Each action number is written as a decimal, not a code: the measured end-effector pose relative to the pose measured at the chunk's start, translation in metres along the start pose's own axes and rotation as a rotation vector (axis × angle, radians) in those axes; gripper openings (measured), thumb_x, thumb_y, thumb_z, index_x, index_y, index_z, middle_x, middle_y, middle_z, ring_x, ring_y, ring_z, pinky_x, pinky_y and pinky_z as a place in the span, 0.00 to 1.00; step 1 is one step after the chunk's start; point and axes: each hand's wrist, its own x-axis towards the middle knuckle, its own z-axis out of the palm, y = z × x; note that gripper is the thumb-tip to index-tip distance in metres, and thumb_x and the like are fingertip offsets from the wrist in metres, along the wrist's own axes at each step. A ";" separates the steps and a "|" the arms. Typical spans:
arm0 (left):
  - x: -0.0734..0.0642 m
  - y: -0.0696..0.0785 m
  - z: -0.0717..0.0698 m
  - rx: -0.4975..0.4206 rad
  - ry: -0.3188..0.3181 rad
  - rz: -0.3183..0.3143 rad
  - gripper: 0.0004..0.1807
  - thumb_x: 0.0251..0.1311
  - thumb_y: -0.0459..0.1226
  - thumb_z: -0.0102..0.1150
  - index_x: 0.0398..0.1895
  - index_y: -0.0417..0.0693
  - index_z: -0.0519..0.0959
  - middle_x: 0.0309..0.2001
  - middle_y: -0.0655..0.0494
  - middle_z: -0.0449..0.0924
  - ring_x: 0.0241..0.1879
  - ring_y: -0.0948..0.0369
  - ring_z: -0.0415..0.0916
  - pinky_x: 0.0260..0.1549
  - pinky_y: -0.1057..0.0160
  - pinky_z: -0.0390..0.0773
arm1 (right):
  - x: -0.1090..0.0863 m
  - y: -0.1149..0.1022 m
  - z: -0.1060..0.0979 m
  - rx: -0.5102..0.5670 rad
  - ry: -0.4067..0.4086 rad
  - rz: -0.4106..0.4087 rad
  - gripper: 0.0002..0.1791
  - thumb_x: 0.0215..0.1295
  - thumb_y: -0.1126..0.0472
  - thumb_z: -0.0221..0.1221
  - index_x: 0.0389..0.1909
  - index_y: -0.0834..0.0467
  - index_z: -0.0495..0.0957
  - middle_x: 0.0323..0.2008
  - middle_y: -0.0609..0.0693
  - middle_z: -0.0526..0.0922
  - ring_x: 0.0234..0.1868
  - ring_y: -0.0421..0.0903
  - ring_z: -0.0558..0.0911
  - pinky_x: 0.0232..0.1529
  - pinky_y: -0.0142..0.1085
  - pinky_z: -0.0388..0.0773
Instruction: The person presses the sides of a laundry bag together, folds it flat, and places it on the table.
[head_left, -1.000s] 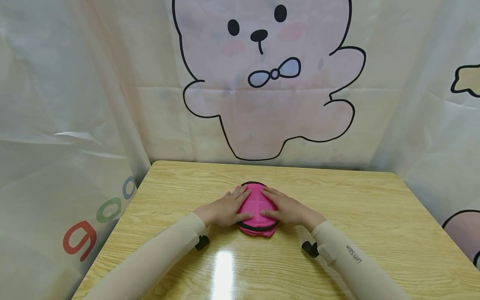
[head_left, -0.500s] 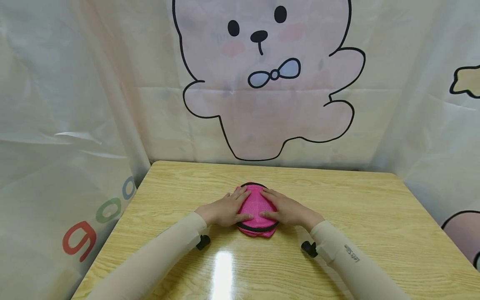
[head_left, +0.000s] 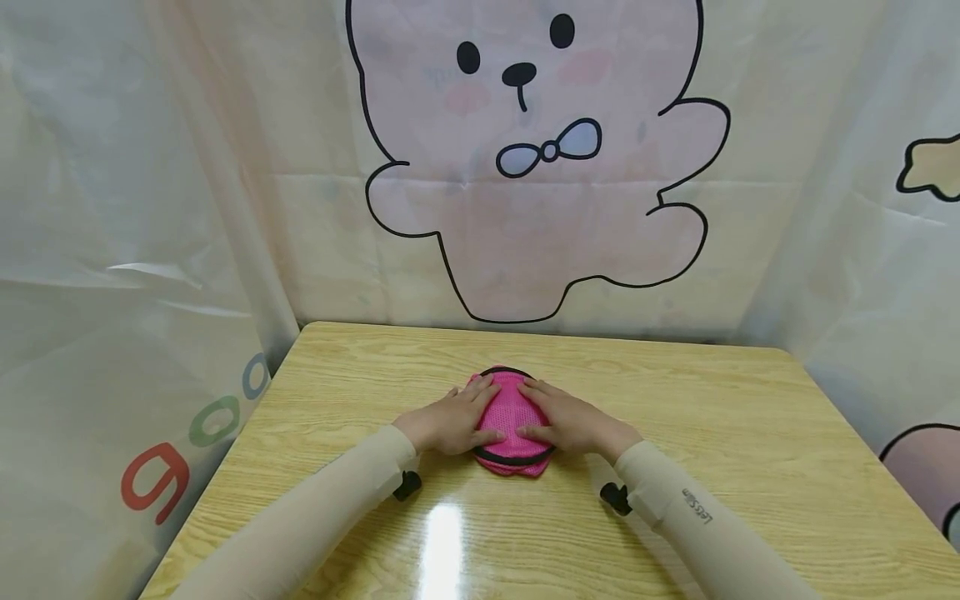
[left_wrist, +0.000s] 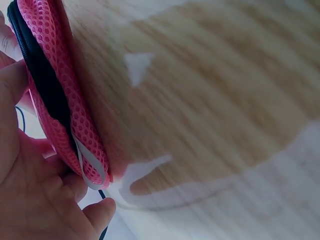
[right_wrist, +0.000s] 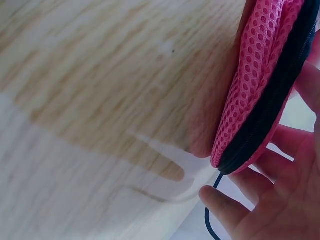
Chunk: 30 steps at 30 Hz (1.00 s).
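A round pink mesh pouch [head_left: 512,415] with black edging lies on the table, between both hands. On its left side rests my left hand [head_left: 448,418], fingers spread over the top. The right hand [head_left: 579,422] mirrors it from the other side, thumb and fingers laid on the mesh. Seen from the left wrist, a black zipper band [left_wrist: 47,82] runs round the pouch's side, and a pale loop [left_wrist: 93,161] hangs from it. The right wrist view shows the same black band [right_wrist: 272,107] beside spread fingers.
The wooden table [head_left: 675,417] carries a bright light reflection [head_left: 442,542] near the front. Behind it hangs a curtain [head_left: 765,150] printed with a pink bear. A black wrist device [head_left: 617,498] sits under the right sleeve, another black device [head_left: 407,485] under the left.
The head view has shifted slightly. Both hands stay on the pouch, which looks much the same.
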 end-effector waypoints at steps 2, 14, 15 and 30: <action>0.000 0.000 0.001 0.002 -0.001 -0.004 0.48 0.76 0.62 0.45 0.85 0.44 0.46 0.85 0.45 0.39 0.85 0.50 0.39 0.80 0.41 0.51 | -0.001 -0.001 -0.001 -0.005 -0.005 0.001 0.45 0.74 0.41 0.59 0.80 0.63 0.58 0.80 0.64 0.57 0.80 0.64 0.60 0.78 0.59 0.59; 0.001 -0.001 -0.002 -0.013 -0.006 -0.002 0.48 0.76 0.63 0.43 0.85 0.44 0.44 0.86 0.46 0.36 0.85 0.51 0.35 0.81 0.41 0.49 | 0.002 0.001 -0.007 -0.009 -0.022 -0.014 0.45 0.75 0.40 0.58 0.80 0.64 0.56 0.80 0.65 0.57 0.80 0.65 0.60 0.78 0.59 0.59; 0.002 -0.001 -0.003 -0.013 -0.005 0.000 0.48 0.76 0.63 0.43 0.85 0.44 0.44 0.86 0.46 0.36 0.85 0.51 0.35 0.81 0.40 0.49 | 0.002 0.001 -0.008 -0.007 -0.023 -0.012 0.45 0.75 0.40 0.57 0.80 0.64 0.56 0.81 0.65 0.56 0.80 0.65 0.60 0.78 0.59 0.59; 0.003 -0.001 -0.009 0.027 0.027 0.018 0.49 0.75 0.65 0.43 0.86 0.48 0.42 0.86 0.49 0.35 0.85 0.51 0.33 0.82 0.42 0.45 | -0.003 0.001 -0.018 -0.011 -0.015 0.009 0.46 0.75 0.37 0.56 0.82 0.58 0.54 0.82 0.61 0.54 0.81 0.62 0.58 0.79 0.65 0.53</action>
